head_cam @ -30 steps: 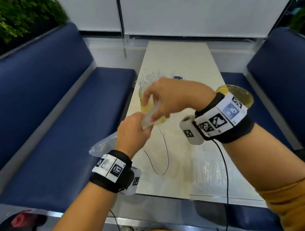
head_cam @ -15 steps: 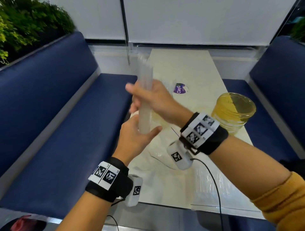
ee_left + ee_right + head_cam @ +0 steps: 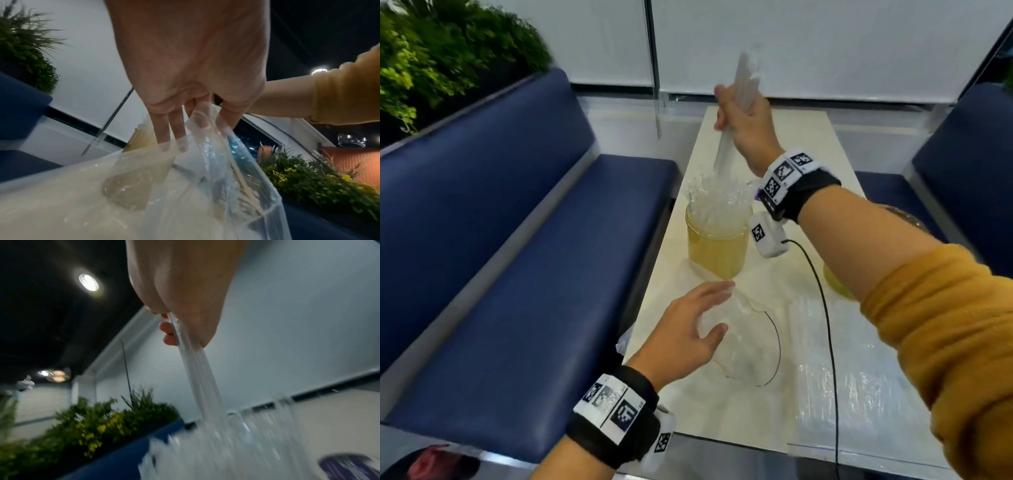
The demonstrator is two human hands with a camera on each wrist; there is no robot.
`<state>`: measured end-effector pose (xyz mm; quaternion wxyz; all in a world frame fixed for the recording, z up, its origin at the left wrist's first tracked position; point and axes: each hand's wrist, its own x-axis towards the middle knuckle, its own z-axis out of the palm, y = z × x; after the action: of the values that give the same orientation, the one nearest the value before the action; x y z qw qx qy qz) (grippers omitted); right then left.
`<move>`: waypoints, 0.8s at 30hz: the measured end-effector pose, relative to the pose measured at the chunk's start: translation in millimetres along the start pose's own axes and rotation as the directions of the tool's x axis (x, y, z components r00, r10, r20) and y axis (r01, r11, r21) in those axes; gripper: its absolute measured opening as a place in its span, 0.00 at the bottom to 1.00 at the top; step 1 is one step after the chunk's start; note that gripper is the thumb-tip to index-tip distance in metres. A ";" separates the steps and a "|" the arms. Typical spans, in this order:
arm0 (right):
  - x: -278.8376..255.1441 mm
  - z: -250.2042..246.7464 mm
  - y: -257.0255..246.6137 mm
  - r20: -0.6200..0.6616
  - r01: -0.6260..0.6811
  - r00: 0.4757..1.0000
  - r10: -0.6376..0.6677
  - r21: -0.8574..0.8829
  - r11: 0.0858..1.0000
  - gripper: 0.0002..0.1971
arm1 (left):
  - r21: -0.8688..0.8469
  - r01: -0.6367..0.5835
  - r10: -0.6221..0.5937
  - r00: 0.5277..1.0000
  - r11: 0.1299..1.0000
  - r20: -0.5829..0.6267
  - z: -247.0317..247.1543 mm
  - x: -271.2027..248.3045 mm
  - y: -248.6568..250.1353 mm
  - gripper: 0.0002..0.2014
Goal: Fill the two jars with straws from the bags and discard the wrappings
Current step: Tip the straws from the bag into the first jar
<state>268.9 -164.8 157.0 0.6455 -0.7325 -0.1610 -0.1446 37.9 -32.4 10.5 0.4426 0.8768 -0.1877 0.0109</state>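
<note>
Head view, my right hand point(image 3: 744, 123): it is raised over the surface point(image 3: 767, 123) and my fingers are curled around a thin bunch of clear wrapped straws point(image 3: 726, 144), which stands almost upright and a little tilted.
Head view, straws: the lower end of the bunch goes down into the mouth of the near jar point(image 3: 717, 241), among the other straws that already stick out of it.
Head view, near jar: it is yellowish and stands on the left part of the surface, just beside my right wrist.
Head view, second jar point(image 3: 837, 284): it stands more to the right and my right forearm hides most of it.
Head view, my left hand point(image 3: 688, 337): it is low, in front of the near jar, with the fingers spread and relaxed, resting on a clear plastic bag point(image 3: 743, 346).
Head view, other bag point(image 3: 832, 370): it lies flat on the surface to the right, shiny and clear.
Left wrist view, my left hand point(image 3: 191, 65): the straight fingertips point(image 3: 180, 142) touch the clear plastic bag point(image 3: 185, 186); they do not grip it.
Right wrist view, my right hand point(image 3: 180, 293): the thumb and fingers pinch the straws point(image 3: 197, 373), which run down into a blurred mass of clear straws.
</note>
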 end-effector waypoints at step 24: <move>-6.0 8.3 52.5 -0.089 0.077 0.991 -0.104 -0.265 0.961 0.40 | 0.008 0.100 -0.095 0.915 0.995 0.393 11.6 14.1 4.5 0.12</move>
<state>285.8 -162.8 106.3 0.5435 -0.7945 -0.1407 -0.2315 47.8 -48.4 9.5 0.4015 0.8666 -0.2289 -0.1883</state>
